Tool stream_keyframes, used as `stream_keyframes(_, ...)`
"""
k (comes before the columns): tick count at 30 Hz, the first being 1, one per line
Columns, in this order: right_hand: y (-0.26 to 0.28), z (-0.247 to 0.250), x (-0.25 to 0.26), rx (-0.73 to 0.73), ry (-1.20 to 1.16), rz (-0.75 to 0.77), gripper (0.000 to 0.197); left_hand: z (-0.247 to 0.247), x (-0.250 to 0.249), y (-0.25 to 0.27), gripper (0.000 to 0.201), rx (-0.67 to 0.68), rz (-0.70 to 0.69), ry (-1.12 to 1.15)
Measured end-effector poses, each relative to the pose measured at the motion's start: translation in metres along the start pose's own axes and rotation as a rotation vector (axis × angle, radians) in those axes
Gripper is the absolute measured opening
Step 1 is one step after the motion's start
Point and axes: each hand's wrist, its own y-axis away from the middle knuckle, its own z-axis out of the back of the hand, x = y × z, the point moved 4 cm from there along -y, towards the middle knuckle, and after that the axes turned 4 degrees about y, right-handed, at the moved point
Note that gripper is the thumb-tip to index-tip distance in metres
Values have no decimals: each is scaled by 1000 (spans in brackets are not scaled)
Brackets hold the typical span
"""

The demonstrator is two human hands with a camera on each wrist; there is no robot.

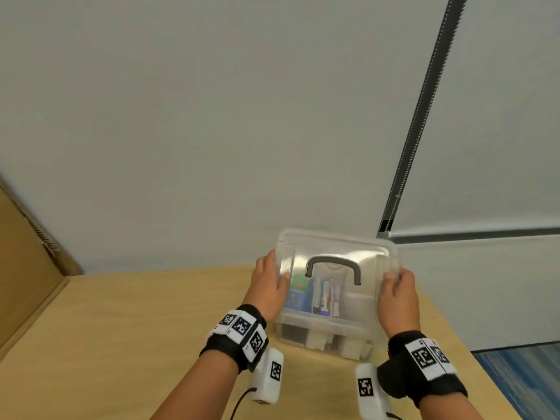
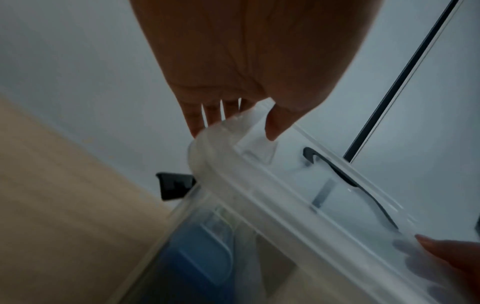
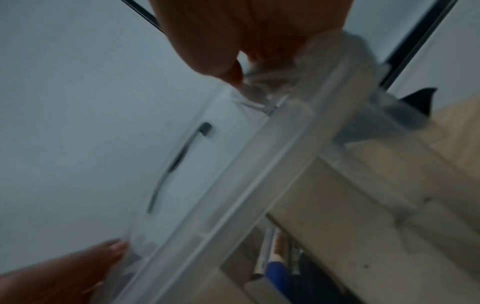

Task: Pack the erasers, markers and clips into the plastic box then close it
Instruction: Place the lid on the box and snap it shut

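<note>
I hold the clear lid [image 1: 333,253] with its grey handle [image 1: 333,265] tilted just above the clear plastic box [image 1: 321,338] on the wooden table [image 1: 136,313]. My left hand [image 1: 269,283] grips the lid's left edge, thumb on top [image 2: 271,131]. My right hand [image 1: 397,295] grips its right edge, thumb likewise on top [image 3: 231,72]. Through the plastic I see a blue eraser [image 2: 197,257] and markers [image 3: 272,253] inside the box. The lid [image 2: 259,185] is not seated on the rim. A black latch [image 2: 174,186] sticks out at the box's side.
A cardboard box [image 1: 27,268] stands at the table's left. The pale wall [image 1: 212,116] rises right behind the plastic box. The table's right edge drops to blue carpet [image 1: 521,383]. A black strip [image 1: 424,101] runs up the wall.
</note>
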Motion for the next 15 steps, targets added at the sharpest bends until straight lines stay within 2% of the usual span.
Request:
stream_keyframes(3, -8, -11, -25, 167, 286, -143, 45, -20, 19, -14, 56, 103, 130, -42)
stream_keyframes(6, -12, -20, -34, 274, 323, -157, 50, -27, 31, -18, 52, 148, 182, -22)
stream_keyframes(11, -25, -27, -30, 293, 332, -96, 44, -23, 40, -12, 41, 60, 162, -16)
stream_keyframes(15, -30, -41, -20, 332, 307, -10, 39, -14, 50, 3, 47, -24, 184, -71)
